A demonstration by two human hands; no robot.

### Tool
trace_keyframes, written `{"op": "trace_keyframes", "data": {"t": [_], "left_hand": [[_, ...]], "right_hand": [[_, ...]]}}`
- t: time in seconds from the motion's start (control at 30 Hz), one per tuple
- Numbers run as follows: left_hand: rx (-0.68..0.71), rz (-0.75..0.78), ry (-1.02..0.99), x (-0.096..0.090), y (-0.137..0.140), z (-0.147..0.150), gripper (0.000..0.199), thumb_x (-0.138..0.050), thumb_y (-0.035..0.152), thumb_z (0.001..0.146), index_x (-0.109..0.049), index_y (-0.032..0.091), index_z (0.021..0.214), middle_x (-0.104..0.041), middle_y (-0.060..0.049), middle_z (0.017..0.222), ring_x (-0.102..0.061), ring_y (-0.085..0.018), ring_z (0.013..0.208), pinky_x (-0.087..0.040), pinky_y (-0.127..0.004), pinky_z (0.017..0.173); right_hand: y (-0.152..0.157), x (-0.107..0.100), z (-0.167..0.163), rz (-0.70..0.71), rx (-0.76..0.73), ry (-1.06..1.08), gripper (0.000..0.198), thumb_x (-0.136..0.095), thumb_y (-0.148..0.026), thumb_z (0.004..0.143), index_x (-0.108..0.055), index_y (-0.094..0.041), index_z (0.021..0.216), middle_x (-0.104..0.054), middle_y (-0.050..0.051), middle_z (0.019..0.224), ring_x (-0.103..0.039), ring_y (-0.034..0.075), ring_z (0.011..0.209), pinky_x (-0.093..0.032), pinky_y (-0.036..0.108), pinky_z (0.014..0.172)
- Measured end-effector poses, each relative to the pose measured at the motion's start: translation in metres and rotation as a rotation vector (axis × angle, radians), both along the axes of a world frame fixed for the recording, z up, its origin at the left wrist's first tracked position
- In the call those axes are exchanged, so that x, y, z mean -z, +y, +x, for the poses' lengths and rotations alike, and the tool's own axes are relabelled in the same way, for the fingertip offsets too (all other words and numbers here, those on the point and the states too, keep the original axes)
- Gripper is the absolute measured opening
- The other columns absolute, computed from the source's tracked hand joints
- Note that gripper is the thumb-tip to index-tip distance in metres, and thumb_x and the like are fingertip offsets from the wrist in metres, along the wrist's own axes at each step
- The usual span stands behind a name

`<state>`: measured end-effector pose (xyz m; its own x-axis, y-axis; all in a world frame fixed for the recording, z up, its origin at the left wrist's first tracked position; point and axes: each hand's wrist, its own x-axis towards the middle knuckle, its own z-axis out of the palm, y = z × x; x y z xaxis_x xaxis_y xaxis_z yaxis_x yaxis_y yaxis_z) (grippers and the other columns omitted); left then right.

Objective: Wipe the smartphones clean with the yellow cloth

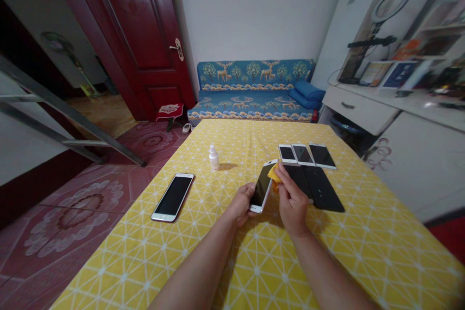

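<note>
My left hand (242,205) grips a white-framed smartphone (260,188) by its lower left side, holding it tilted above the table. In my right hand (291,199) a yellow cloth (274,173) is pinched, pressed against the phone's upper right edge. Just right of that hand lie a black phone (323,189) and a dark phone (298,177), the latter partly hidden by my fingers. Behind them a row holds a small white phone (287,153), a second white phone (302,154) and a larger one (322,155). A white bottle (214,158) stands upright left of the held phone.
Another white-framed phone (173,197) lies at the table's left. The table wears a yellow patterned cloth (254,271). Beyond its far edge is a blue sofa (250,99); a white cabinet (410,155) stands right, a metal ladder (90,131) and a red stool (170,111) left.
</note>
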<state>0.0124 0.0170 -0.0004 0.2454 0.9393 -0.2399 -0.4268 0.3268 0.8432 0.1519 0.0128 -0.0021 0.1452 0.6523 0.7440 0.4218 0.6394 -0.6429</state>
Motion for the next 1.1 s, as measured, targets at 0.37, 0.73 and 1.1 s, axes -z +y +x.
{"op": "trace_keyframes", "data": {"t": [0.37,0.73,1.1], "left_hand": [[-0.116,-0.012,-0.154,0.002,0.006,-0.006,0.036,-0.075,0.039,0.073,-0.058,0.012,0.089,-0.069,-0.007,0.076,-0.065,-0.016,0.060,-0.051,-0.023,0.047],[-0.257,0.021,-0.345,0.003,0.009,-0.007,0.038,-0.085,0.031,0.064,-0.064,0.013,0.089,-0.072,-0.005,0.084,-0.067,-0.016,0.073,-0.054,-0.026,0.068],[-0.340,0.024,-0.381,0.004,0.011,-0.006,0.039,-0.090,0.026,0.056,-0.055,0.015,0.069,-0.060,0.005,0.061,-0.055,-0.005,0.056,-0.047,-0.018,0.059]], "right_hand": [[-0.003,0.005,-0.004,0.048,-0.178,-0.063,0.048,-0.042,-0.004,0.088,-0.066,-0.028,0.122,-0.064,0.003,0.129,-0.062,0.020,0.118,-0.051,0.040,0.103],[-0.001,0.003,-0.004,0.068,-0.081,-0.149,0.046,-0.042,-0.004,0.089,-0.066,-0.027,0.122,-0.062,0.005,0.132,-0.059,0.020,0.121,-0.052,0.041,0.102],[-0.003,0.005,-0.012,0.113,-0.157,-0.384,0.049,-0.041,0.002,0.084,-0.070,-0.025,0.113,-0.067,0.004,0.124,-0.052,0.021,0.129,-0.052,0.044,0.102]]}}
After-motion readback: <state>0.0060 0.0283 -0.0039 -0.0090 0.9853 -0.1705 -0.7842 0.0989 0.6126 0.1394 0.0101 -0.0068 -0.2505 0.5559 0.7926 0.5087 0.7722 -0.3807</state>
